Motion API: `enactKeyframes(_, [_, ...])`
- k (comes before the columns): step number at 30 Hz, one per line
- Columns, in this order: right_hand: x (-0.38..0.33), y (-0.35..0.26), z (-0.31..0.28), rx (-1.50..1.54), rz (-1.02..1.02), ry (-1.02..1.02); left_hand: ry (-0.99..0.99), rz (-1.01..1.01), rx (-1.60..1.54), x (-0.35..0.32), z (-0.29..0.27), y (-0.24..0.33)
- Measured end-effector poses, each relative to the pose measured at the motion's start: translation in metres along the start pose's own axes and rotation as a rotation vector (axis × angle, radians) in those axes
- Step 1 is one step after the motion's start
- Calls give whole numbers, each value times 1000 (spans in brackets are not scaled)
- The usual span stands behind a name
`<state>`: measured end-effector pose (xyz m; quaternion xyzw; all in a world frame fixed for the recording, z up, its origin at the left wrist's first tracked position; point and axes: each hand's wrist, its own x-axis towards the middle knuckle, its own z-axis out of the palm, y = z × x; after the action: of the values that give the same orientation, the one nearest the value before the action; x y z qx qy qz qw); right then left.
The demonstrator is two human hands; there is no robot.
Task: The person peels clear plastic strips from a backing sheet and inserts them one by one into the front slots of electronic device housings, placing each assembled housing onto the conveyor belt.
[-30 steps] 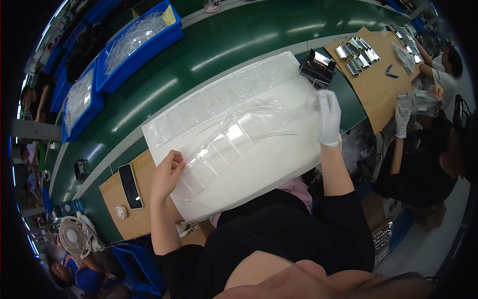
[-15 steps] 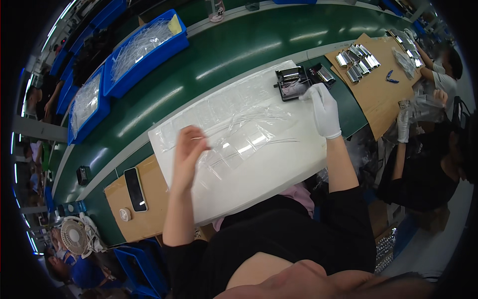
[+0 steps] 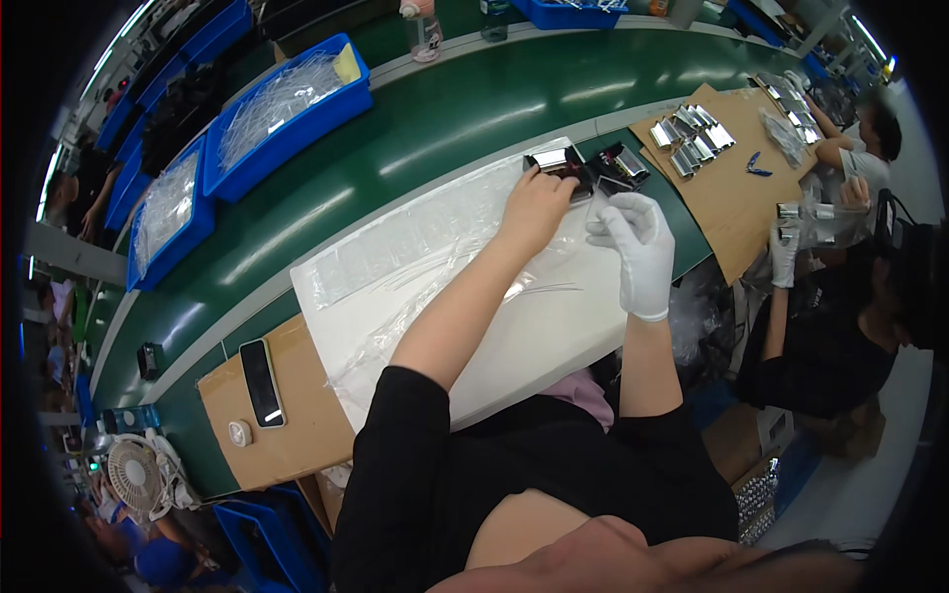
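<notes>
White board (image 3: 568, 331) closest to me, clear plastic film (image 3: 381, 272) and thin strands (image 3: 549, 289) lying loose on it, not fitted to anything. My right hand (image 3: 643, 249), gloved, closed in a pinch over the board's right end, on what looks like a small clear piece (image 3: 597, 210), too fine to be sure. My left hand (image 3: 539, 210), bare, stretched across, fingertips on a black housing (image 3: 582, 180) at the board's far right corner; fingers bent, can't tell if gripping or pressing. That housing carries a silver part. Second black housing (image 3: 621, 166) just beside, silver part there too. I'd judge the work partway: both housings have silver parts, fastened or not I can't tell, while film lies loose. Further off, silver metal pieces (image 3: 684, 161) grouped on brown cardboard (image 3: 736, 219), apart from any housing, near blue pliers (image 3: 757, 165); blue bin (image 3: 297, 141) far left holds clear strips
</notes>
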<state>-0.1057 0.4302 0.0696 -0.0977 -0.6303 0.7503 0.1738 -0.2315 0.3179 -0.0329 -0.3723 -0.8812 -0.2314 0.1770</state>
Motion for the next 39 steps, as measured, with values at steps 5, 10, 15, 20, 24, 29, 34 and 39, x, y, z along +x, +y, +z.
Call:
enactKeyframes(5, [1,-9,-2,63,-20,54,359,-575,-1341,-15,-42,9])
enactKeyframes(10, [-4,-9,22,143,189,-215,261,-953,-1668,-57,-107,-9])
enactKeyframes(15, [-10,2,53,108,218,-397,278,-1120,-1720,-76,-144,-3])
enactKeyframes(20, [-17,9,74,122,193,-455,261,-1153,-1703,-95,-151,-11])
enactKeyframes(24, [-21,8,82,79,257,-463,315,-1195,-1709,-101,-152,-15])
enactKeyframes(29, [-23,4,89,78,315,-493,296,-1181,-1810,-112,-143,-25])
enactKeyframes(34, [-26,4,92,78,307,-530,302,-1191,-1866,-115,-138,-30])
enactKeyframes(39, [-23,14,91,72,249,-544,335,-1178,-1816,-113,-141,-26])
